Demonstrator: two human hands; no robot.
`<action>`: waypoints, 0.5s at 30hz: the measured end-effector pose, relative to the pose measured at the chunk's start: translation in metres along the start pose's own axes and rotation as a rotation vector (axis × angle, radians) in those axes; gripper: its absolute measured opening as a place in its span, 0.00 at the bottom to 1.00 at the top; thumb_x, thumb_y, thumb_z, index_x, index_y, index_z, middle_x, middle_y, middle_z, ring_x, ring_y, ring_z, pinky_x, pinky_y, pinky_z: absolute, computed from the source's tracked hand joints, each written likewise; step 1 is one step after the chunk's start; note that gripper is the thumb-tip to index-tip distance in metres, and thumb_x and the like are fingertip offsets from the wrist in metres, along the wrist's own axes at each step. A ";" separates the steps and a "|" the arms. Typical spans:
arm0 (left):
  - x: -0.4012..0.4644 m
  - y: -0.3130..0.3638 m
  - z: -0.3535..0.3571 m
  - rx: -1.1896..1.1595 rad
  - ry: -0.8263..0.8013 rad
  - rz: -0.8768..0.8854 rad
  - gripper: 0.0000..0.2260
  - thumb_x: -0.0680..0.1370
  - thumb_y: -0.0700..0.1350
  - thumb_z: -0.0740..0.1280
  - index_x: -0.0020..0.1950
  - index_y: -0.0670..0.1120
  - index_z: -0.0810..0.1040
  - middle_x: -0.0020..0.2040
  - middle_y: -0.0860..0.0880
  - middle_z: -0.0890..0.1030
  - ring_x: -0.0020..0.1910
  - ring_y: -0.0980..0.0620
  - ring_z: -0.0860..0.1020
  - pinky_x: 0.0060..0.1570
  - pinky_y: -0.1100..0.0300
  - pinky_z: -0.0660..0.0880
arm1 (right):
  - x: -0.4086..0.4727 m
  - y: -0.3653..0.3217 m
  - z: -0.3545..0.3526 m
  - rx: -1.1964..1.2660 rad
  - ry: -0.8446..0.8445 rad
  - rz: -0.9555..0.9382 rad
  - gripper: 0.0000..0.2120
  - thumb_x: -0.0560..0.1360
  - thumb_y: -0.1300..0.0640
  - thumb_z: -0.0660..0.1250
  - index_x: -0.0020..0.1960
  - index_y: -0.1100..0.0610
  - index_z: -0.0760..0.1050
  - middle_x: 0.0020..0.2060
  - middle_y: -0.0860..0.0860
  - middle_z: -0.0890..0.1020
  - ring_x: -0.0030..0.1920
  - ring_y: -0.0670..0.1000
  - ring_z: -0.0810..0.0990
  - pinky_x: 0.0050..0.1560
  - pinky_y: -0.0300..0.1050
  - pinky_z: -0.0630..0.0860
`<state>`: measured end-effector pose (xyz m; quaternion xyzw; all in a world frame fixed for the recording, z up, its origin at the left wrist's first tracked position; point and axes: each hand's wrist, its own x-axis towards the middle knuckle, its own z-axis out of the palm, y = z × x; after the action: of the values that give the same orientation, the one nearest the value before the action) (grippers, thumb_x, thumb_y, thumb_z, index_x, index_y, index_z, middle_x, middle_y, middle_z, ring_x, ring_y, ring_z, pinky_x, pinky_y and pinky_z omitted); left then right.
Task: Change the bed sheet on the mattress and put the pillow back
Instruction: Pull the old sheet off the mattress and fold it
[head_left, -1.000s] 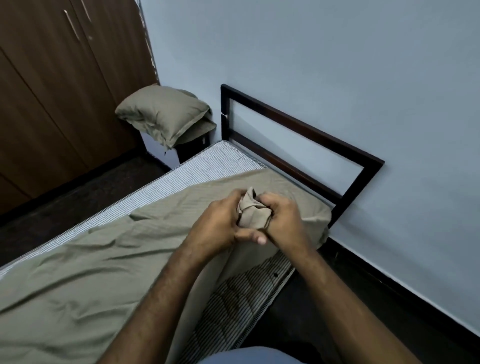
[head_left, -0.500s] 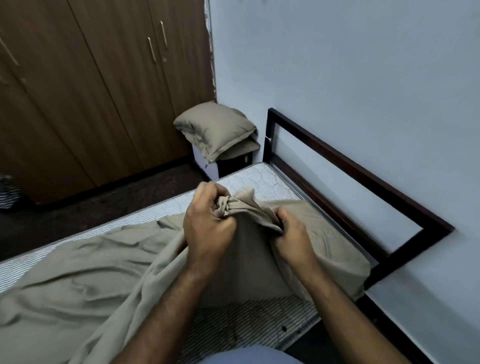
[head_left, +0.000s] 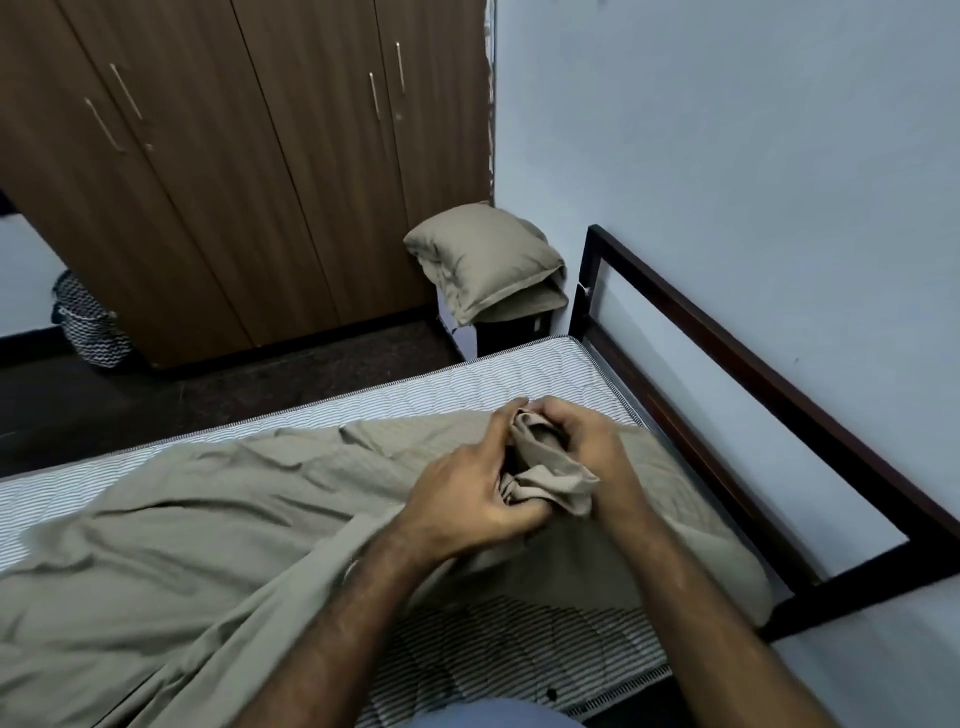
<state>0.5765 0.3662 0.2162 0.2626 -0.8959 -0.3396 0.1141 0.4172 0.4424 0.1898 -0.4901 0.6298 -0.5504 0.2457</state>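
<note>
An olive-grey bed sheet (head_left: 171, 545) lies rumpled across the striped mattress (head_left: 467, 384), leaving the far strip and near corner bare. My left hand (head_left: 462, 493) and my right hand (head_left: 587, 447) meet above the bed's head end, both gripping a bunched part of the sheet (head_left: 545, 467) lifted off the mattress. The matching pillow (head_left: 483, 260) rests on a small dark stand beyond the bed, against the wall.
A dark wooden headboard frame (head_left: 753, 395) runs along the pale blue wall at right. Brown wardrobe doors (head_left: 234, 156) fill the back. A patterned basket (head_left: 88, 322) stands on the dark floor at left.
My view has swung further left, showing more wardrobe and the basket. My hands have come together again around the bunched sheet, after being slightly apart half a second ago.
</note>
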 end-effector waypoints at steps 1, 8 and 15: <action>0.001 0.000 0.001 -0.106 0.011 0.000 0.38 0.67 0.62 0.70 0.75 0.63 0.59 0.53 0.54 0.84 0.51 0.51 0.83 0.53 0.49 0.78 | 0.003 -0.008 0.002 0.024 -0.029 -0.010 0.09 0.72 0.60 0.75 0.49 0.50 0.81 0.42 0.49 0.85 0.46 0.49 0.83 0.49 0.55 0.80; 0.000 -0.018 -0.013 -0.010 0.437 -0.077 0.06 0.71 0.52 0.63 0.40 0.51 0.71 0.31 0.53 0.76 0.37 0.47 0.77 0.37 0.46 0.75 | 0.013 0.002 0.021 -0.052 0.107 -0.021 0.09 0.77 0.59 0.71 0.40 0.49 0.76 0.33 0.42 0.79 0.36 0.40 0.75 0.40 0.46 0.73; -0.030 -0.042 -0.039 -0.352 0.803 -0.219 0.14 0.73 0.44 0.63 0.57 0.53 0.80 0.42 0.54 0.83 0.42 0.50 0.81 0.45 0.43 0.79 | 0.001 0.022 0.043 -0.137 -0.050 0.088 0.07 0.71 0.51 0.77 0.47 0.48 0.82 0.39 0.47 0.83 0.42 0.49 0.81 0.44 0.51 0.77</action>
<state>0.6330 0.3344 0.2166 0.4434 -0.6761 -0.3682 0.4591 0.4455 0.4198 0.1574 -0.4911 0.6805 -0.4823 0.2513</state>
